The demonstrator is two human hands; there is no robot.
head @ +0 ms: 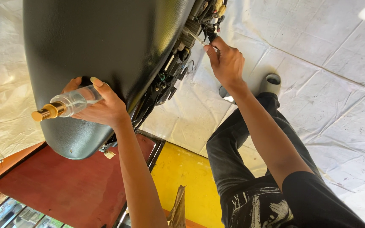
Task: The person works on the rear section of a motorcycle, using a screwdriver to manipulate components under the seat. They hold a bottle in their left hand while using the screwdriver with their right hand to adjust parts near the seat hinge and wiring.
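My left hand [100,105] is closed around a small clear bottle [70,103] with a gold cap that points left. The hand rests against the edge of a large black motorcycle seat [106,42]. My right hand [227,63] reaches up beside the seat and pinches a thin white stick [194,37]. The stick's tip pokes into the dark wires and metal parts [191,33] under the seat's right edge.
A creased white tarp [326,84] covers the ground at right and a pale sheet hangs at left. A dark red board [64,181] and a yellow surface [186,177] lie below the seat. My black trouser leg [250,160] and grey shoe [271,82] stretch across the tarp.
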